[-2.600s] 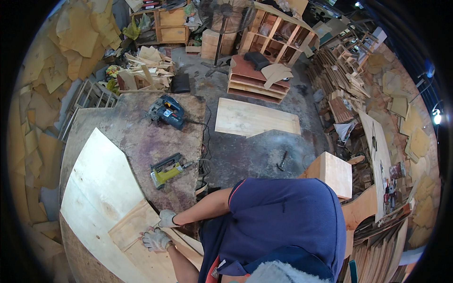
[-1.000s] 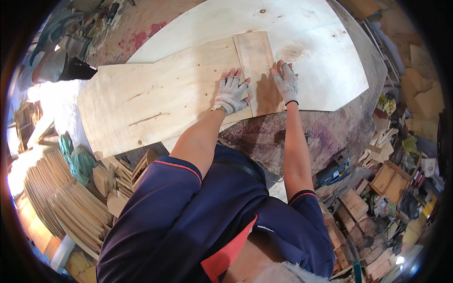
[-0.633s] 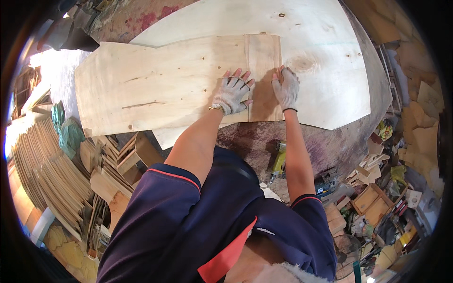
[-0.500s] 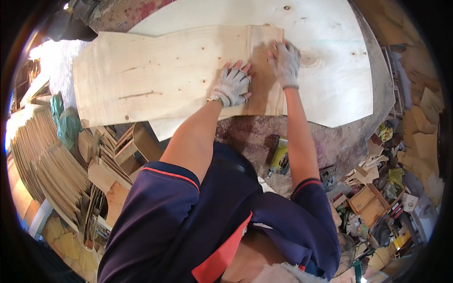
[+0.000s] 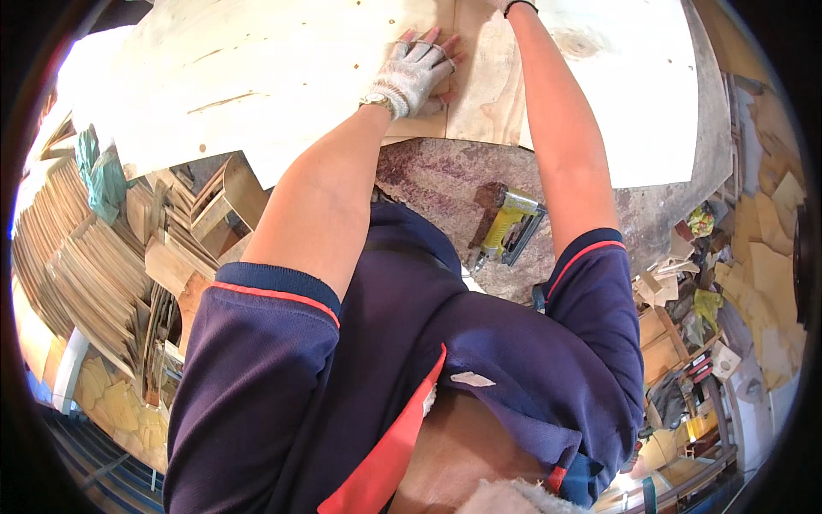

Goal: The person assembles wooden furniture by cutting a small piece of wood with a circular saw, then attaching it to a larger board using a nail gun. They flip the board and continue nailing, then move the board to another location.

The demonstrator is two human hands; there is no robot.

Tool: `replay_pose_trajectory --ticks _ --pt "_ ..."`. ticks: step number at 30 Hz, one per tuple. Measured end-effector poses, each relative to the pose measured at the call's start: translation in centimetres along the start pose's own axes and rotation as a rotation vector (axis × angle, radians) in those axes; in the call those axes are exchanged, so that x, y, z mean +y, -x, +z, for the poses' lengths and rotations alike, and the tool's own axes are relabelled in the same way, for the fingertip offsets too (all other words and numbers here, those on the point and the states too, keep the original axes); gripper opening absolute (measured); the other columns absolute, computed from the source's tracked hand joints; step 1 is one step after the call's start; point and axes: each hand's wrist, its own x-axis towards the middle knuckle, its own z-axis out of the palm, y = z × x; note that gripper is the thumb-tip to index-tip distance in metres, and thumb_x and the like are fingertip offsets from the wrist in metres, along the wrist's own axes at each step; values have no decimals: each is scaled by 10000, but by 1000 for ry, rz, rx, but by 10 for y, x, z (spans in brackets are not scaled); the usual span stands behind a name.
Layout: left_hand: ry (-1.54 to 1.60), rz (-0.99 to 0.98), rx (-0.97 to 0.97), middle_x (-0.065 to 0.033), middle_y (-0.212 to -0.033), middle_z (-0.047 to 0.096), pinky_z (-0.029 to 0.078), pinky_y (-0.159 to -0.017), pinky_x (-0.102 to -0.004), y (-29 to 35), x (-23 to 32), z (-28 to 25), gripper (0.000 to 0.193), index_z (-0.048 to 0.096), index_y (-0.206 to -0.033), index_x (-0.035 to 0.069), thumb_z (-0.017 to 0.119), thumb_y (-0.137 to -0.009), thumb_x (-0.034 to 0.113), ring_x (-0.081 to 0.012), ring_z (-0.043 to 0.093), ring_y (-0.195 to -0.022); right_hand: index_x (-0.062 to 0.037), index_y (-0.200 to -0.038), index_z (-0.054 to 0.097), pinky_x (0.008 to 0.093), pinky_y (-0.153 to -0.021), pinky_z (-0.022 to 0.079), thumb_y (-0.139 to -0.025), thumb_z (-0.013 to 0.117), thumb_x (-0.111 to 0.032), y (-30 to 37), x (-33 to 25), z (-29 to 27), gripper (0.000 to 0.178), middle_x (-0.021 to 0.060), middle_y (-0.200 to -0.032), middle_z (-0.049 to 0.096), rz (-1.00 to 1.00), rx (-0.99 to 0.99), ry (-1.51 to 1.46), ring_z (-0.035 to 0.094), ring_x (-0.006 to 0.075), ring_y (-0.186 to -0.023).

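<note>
**Q:** State the position of the workpieces.
**A:** The long board and the narrow board lie flat, side by side, with their edges meeting at a straight seam. A wider pale sheet shows to the right of the narrow board and appears to run beneath it. The stained worktable is exposed nearest the body.

**Q:** State the condition of each hand.
**A:** The left hand, in a fingerless glove, is spread palm-down at the seam; its fingers are extended and enclose nothing. The right hand is cut off by the upper edge of the view (only a sliver is visible past the dark wristband), so its grip cannot be determined.

**Q:** What is complete, and what remains?
**A:** Placement appears complete, judging by the closed seam. No fastener can be made out along it; securing the two boards is therefore judged outstanding, though bright glare limits inspection. The yellow nail gun lies on the worktable, apart from both hands.
</note>
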Motion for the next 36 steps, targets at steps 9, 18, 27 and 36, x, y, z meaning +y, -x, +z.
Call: replay_pose_trajectory --ticks 9,18,27,36 --pt "71 -2 44 -37 -1642 387 175 -1275 -539 2 1 -4 735 514 -1511 248 750 -865 508 -293 258 -1564 -138 -1058 727 487 -938 535 -827 680 -367 -7 10 4 329 173 -1064 711 -3 -49 -62 666 383 -1057" --pt "105 31 186 -38 -1662 354 177 -1269 -560 2 -1 10 712 518 -1510 236 708 -895 540 -296 253 -1565 -148 -1070 747 499 -899 549 -822 688 -354 -8 11 5 328 173 -1035 716 26 -59 -80 685 392 -995" --pt "121 25 129 -33 -1673 327 159 -1280 -544 1 -1 4 763 495 -1528 242 711 -871 566 -288 236 -1569 -120 -1041 749 491 -888 538 -775 706 -311 -5 12 5 331 188 -1018 707 22 -14 -137 677 398 -986" --pt "105 31 25 -43 -1691 277 149 -1283 -537 1 -2 -6 781 469 -1541 222 715 -866 529 -287 197 -1580 -87 -1024 741 488 -869 537 -755 711 -311 -5 16 2 351 193 -974 702 -6 -50 -201 672 402 -953"
